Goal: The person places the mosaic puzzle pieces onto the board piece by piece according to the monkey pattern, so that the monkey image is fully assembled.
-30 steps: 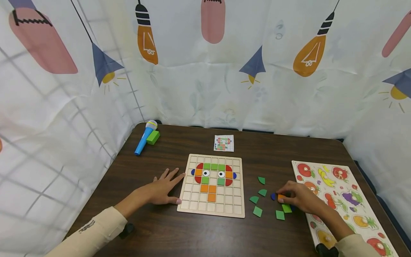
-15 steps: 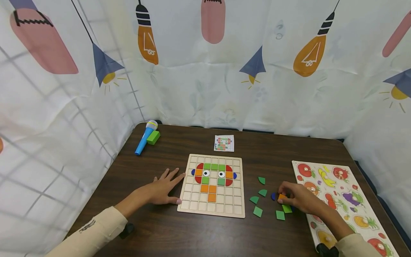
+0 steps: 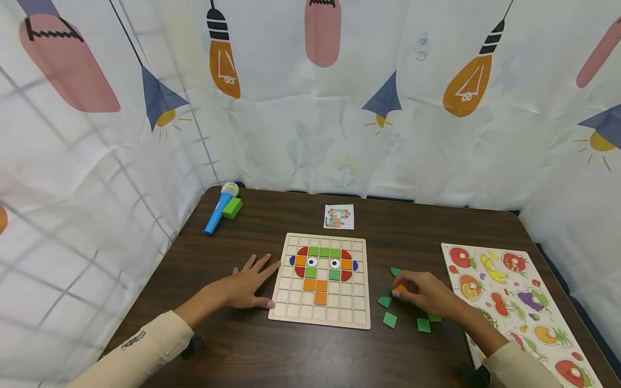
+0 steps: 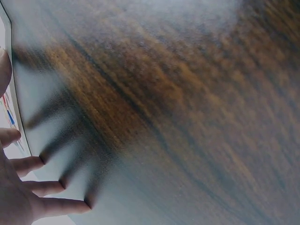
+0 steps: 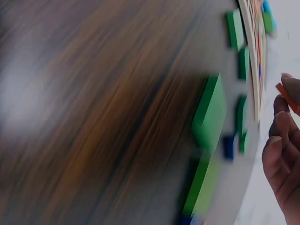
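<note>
Between thumb and fingers my right hand (image 3: 424, 293) pinches an orange square tile (image 3: 400, 288), held above the loose pieces right of the board; the right wrist view shows the same orange tile (image 5: 288, 98) lifted off the table. Fingers spread, my left hand (image 3: 245, 285) rests on the table with thumb and fingertip touching the left edge of the wooden grid board (image 3: 296, 312). On the board, red, green, orange and blue tiles and two eye tiles (image 3: 335, 263) form a face-like figure, with orange tiles (image 3: 320, 298) below it.
Several green tiles (image 3: 390, 319) lie right of the board, some partly behind my right hand. A small picture card (image 3: 338, 216) lies beyond the board. A fruit puzzle board (image 3: 545, 323) covers the right side. At back left are a toy microphone (image 3: 219, 212) and green block (image 3: 232, 208).
My right hand has picked up the orange tile from the pile and carried it left toward the board. The left hand has stayed at the board's edge.
</note>
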Motion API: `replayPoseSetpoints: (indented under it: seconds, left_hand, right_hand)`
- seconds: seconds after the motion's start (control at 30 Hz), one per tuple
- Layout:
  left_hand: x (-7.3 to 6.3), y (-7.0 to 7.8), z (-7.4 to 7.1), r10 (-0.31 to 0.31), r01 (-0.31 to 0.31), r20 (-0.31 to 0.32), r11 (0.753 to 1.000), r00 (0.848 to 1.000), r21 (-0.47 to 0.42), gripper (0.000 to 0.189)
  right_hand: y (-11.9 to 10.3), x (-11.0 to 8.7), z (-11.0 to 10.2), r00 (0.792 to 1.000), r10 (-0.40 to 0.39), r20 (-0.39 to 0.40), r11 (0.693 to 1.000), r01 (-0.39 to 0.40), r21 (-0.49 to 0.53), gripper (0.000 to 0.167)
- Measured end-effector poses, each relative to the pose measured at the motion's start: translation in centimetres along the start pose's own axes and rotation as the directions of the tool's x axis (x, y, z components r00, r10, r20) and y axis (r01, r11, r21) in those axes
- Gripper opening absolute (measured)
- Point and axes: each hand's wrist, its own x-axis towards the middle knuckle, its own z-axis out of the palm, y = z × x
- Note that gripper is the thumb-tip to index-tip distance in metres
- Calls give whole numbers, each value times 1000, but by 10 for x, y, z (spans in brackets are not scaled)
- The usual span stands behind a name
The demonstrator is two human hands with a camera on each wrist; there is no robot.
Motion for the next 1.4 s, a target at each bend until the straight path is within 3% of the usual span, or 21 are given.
replayPoseSetpoints:
  seconds: [0.2,0.37,0.6,1.0,1.2,1.4]
  left_hand:
    - [-1,0,0,1,-1,0,1000,1000,1,96]
    - [0,0,1,0,0,-2,1000,1000,4,96]
    - [1,-1,2,-1,1,4,1000,1000,2,96]
    - [2,-3,3,1,-1,0,1000,1000,3,97]
    - [1,-3,4,1,-1,-2,1000,1000,4,97]
    - [1,-1,2,2,-2,-2,1000,1000,1,96]
  right_hand:
    - [-22,25,23,998,-15,63,999,12,46,22]
    - [-39,43,45,994,-75,79,992,66,106,24]
    - [-59,59,69,988,-92,123,992,81,96,25]
    - [-78,69,90,985,-93,143,990,76,122,24]
    - [-83,71,91,973,-78,215,986,44,159,26]
    - [-85,73,94,975,-95,202,993,78,91,27]
